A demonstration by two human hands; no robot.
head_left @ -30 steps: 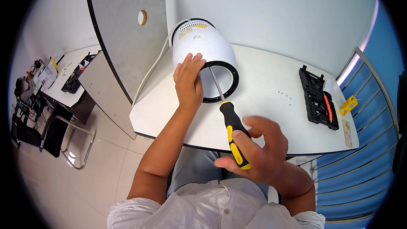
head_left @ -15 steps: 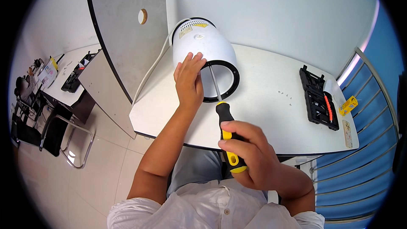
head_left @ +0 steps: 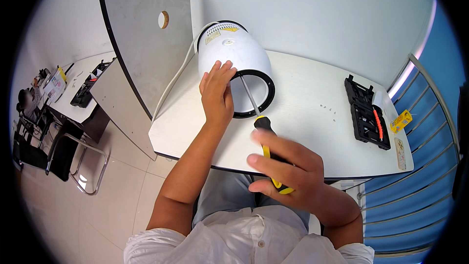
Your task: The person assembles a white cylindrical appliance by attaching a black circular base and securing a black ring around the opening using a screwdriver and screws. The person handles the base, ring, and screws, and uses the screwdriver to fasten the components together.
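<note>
Resting: left hand (head_left: pixel 217 93) on the white drum (head_left: pixel 246 56), fingers slightly parted
Screwdriver (head_left: pixel 263 123): tip at the black rim (head_left: pixel 272 90), under right hand (head_left: pixel 298 168), fingers spread (blurred; cannot tell whether gripping)
Drum: sideways on desk (head_left: pixel 303 142)

A hand could pass over the desk (head_left: pixel 298 117) between the white cylindrical appliance (head_left: pixel 244 56) and the small metal pieces (head_left: pixel 330 109) (the open black tool case (head_left: pixel 360 117) lies beyond them). On the left, the white cable (head_left: pixel 188 58) and grey partition (head_left: pixel 144 44) block the way.
</note>
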